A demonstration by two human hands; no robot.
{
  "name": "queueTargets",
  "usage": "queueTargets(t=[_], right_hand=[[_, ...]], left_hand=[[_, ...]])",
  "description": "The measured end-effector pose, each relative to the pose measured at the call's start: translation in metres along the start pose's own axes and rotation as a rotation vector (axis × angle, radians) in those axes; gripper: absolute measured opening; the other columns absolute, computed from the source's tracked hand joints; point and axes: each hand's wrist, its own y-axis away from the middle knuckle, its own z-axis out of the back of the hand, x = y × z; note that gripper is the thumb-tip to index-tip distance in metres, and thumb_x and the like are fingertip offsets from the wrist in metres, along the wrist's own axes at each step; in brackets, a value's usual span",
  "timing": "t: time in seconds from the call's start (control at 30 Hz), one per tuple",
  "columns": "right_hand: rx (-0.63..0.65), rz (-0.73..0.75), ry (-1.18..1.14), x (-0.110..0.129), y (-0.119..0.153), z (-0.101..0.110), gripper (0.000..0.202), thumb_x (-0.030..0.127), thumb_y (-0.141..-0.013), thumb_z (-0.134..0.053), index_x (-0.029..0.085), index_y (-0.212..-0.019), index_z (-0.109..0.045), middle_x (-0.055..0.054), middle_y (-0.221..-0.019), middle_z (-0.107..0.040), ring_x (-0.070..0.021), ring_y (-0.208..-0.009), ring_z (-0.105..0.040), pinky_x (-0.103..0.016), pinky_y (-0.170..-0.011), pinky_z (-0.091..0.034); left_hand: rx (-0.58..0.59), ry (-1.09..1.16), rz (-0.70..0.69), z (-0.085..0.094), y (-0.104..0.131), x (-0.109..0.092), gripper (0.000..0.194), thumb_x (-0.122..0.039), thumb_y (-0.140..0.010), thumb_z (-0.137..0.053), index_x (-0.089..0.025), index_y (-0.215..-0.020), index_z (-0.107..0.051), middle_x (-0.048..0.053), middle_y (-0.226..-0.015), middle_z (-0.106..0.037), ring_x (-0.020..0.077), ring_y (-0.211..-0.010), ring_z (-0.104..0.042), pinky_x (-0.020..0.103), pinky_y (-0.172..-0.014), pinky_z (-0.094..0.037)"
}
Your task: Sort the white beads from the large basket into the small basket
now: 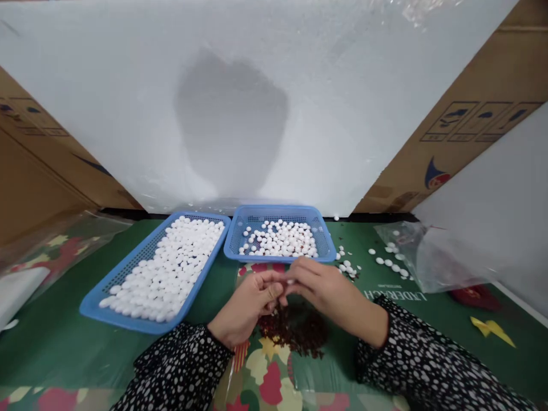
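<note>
My left hand (250, 299) and my right hand (321, 285) meet in front of the right-hand basket, fingertips pinched together. A small white piece (291, 281) shows at the right fingertips. Whatever the left fingers pinch is hidden. Just below the hands lies a loose pile of small dark red-brown bits (299, 331). Behind them is a blue perforated basket (280, 209) partly filled with small white rounded pieces (286, 240), with some reddish bits among them. Another blue basket (94, 298), to the left, is spread with many more white pieces (166, 268).
Loose white pieces (387, 262) lie on the green printed table cover (342, 365) to the right. Near them are a clear plastic bag (445, 257) and yellow scraps (492, 330). A white panel (321, 85) and cardboard (483, 74) stand behind. More clear plastic (81, 234) lies at left.
</note>
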Motion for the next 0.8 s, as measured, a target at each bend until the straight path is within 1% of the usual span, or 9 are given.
queueTargets(t=[0.07,0.13,0.2,0.23,0.3,0.37,0.53,0.67,0.8], right_hand=[[-0.140,-0.092,0.137,-0.021,0.001,0.022,0.011,0.019,-0.097,-0.057,0.025,-0.103,-0.064,-0.007,-0.095,-0.063,-0.0263,-0.085,-0.059,-0.037,-0.073,-0.047],[-0.197,-0.246,0.332,-0.046,0.000,0.047,0.016,0.011,-0.093,-0.058,0.022,-0.102,-0.066,-0.009,-0.100,-0.064,-0.0285,-0.087,-0.059,-0.039,-0.075,-0.045],[-0.127,-0.302,0.488,-0.064,-0.004,0.063,0.015,0.009,-0.088,-0.062,0.018,-0.098,-0.069,-0.010,-0.097,-0.067,-0.0313,-0.091,-0.058,-0.040,-0.078,-0.043],[-0.112,-0.318,0.528,-0.070,-0.007,0.066,0.013,0.011,-0.088,-0.064,0.018,-0.097,-0.070,-0.010,-0.099,-0.067,-0.0313,-0.092,-0.058,-0.040,-0.080,-0.042],[-0.088,-0.333,0.549,-0.073,-0.015,0.062,0.007,0.016,-0.090,-0.067,0.019,-0.093,-0.073,-0.009,-0.097,-0.067,-0.0301,-0.091,-0.058,-0.038,-0.078,-0.039],[-0.046,-0.345,0.538,-0.070,-0.026,0.050,0.008,0.021,-0.090,-0.069,0.022,-0.085,-0.074,-0.007,-0.088,-0.067,-0.0287,-0.088,-0.058,-0.037,-0.075,-0.036],[0.078,-0.392,0.546,-0.063,-0.045,0.021,0.015,0.020,-0.085,-0.075,0.021,-0.071,-0.074,-0.005,-0.074,-0.066,-0.0269,-0.081,-0.057,-0.036,-0.073,-0.030],[0.126,-0.451,0.541,-0.065,-0.050,0.015,0.015,0.015,-0.083,-0.075,0.020,-0.069,-0.074,-0.004,-0.071,-0.068,-0.0252,-0.079,-0.059,-0.033,-0.071,-0.029],[0.173,-0.518,0.548,-0.063,-0.051,0.015,0.016,0.010,-0.083,-0.074,0.019,-0.069,-0.073,-0.003,-0.070,-0.068,-0.0226,-0.076,-0.060,-0.031,-0.070,-0.027]], left_hand=[[0.003,-0.027,0.023,0.000,0.002,-0.003,0.033,-0.046,-0.086,-0.063,-0.017,-0.101,-0.062,-0.002,-0.068,-0.054,0.0069,-0.051,-0.028,0.024,-0.048,-0.014],[-0.019,-0.045,0.027,0.000,0.003,-0.005,0.030,-0.045,-0.089,-0.058,-0.018,-0.100,-0.060,-0.005,-0.062,-0.044,0.0070,-0.049,-0.023,0.024,-0.047,-0.012],[-0.045,-0.032,0.017,0.002,0.003,-0.005,0.028,-0.047,-0.092,-0.052,-0.019,-0.094,-0.057,-0.008,-0.058,-0.029,0.0076,-0.047,-0.016,0.025,-0.046,-0.009],[-0.055,-0.021,0.010,0.003,0.002,-0.005,0.029,-0.047,-0.093,-0.050,-0.019,-0.092,-0.055,-0.009,-0.057,-0.024,0.0081,-0.047,-0.013,0.026,-0.045,-0.008],[-0.063,-0.020,-0.006,0.004,0.001,-0.004,0.030,-0.048,-0.094,-0.047,-0.020,-0.087,-0.052,-0.009,-0.055,-0.020,0.0090,-0.048,-0.011,0.026,-0.045,-0.007],[-0.070,-0.053,-0.019,0.005,-0.001,-0.003,0.032,-0.048,-0.094,-0.048,-0.019,-0.082,-0.052,-0.009,-0.053,-0.020,0.0094,-0.048,-0.011,0.027,-0.046,-0.008],[-0.114,-0.167,-0.063,0.005,-0.001,-0.007,0.032,-0.045,-0.095,-0.046,-0.016,-0.085,-0.057,-0.009,-0.048,-0.027,0.0093,-0.047,-0.017,0.025,-0.049,-0.015],[-0.148,-0.233,-0.072,0.005,-0.001,-0.007,0.029,-0.045,-0.092,-0.051,-0.018,-0.082,-0.054,-0.008,-0.052,-0.037,0.0092,-0.050,-0.027,0.024,-0.051,-0.020],[-0.146,-0.229,-0.034,0.004,0.000,-0.010,0.038,-0.051,-0.092,-0.046,-0.018,-0.076,-0.053,-0.009,-0.049,-0.025,0.0096,-0.048,-0.018,0.026,-0.048,-0.014]])
